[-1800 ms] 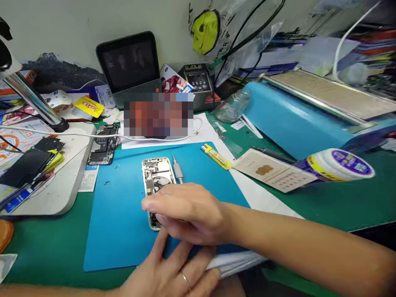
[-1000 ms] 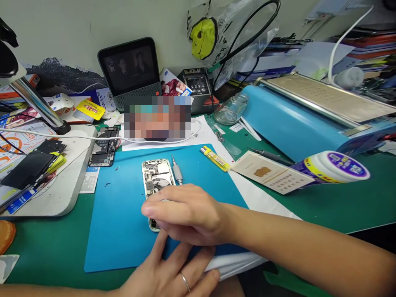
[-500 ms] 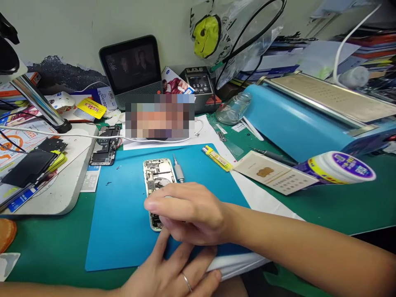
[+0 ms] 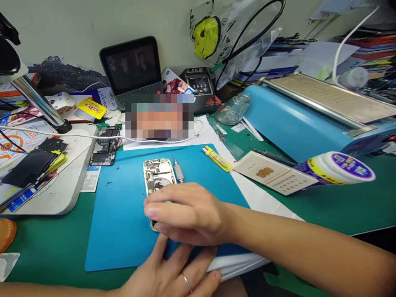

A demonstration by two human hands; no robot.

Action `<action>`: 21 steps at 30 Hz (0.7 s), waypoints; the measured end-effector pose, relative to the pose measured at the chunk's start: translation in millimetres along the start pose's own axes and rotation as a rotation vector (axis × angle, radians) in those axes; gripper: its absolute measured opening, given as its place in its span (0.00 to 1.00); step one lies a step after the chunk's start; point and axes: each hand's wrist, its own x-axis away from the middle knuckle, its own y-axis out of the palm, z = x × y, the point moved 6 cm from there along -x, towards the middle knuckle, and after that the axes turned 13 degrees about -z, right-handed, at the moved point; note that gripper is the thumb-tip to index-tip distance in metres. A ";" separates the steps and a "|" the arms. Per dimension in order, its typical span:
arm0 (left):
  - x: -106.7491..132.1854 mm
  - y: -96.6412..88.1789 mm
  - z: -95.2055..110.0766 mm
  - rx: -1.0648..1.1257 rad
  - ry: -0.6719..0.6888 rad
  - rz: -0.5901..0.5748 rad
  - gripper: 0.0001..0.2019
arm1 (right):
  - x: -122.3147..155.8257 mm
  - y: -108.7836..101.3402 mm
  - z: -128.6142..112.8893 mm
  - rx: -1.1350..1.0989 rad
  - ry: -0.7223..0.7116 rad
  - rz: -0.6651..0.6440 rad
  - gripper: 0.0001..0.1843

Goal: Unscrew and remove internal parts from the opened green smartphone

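An opened smartphone [image 4: 157, 173] with its inner parts exposed lies upright on the blue mat [image 4: 117, 231]. My right hand [image 4: 188, 214] is over the phone's lower half, its fingers curled together and hiding that part. A small pale bit shows between the fingers, but what they hold cannot be made out. Against the mat's front edge, my left hand [image 4: 173, 270] rests with fingers spread, a ring on one of them. Its index fingertip is close to the phone's lower end. A grey screwdriver [image 4: 178, 170] lies just right of the phone.
A yellow lighter-like stick [image 4: 217, 158] and a printed card [image 4: 274, 172] leaning on a white-lidded tub [image 4: 346, 167] are at the right. Another opened phone [image 4: 105, 145] lies at the left, beside a white board [image 4: 66, 198]. A glass jar [image 4: 234, 108] stands behind.
My right hand's fingers have shifted slightly over the phone, the thumb and index changing position. My left hand stays nearly where it was.
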 end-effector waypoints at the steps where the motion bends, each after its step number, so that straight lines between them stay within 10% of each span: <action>1: -0.4 -0.3 -0.1 0.006 0.001 -0.002 0.13 | 0.0 0.1 0.0 0.010 0.002 -0.004 0.14; 21: 0.8 0.9 0.7 0.016 0.009 -0.006 0.14 | 0.6 -0.5 1.4 -0.055 -0.011 0.000 0.19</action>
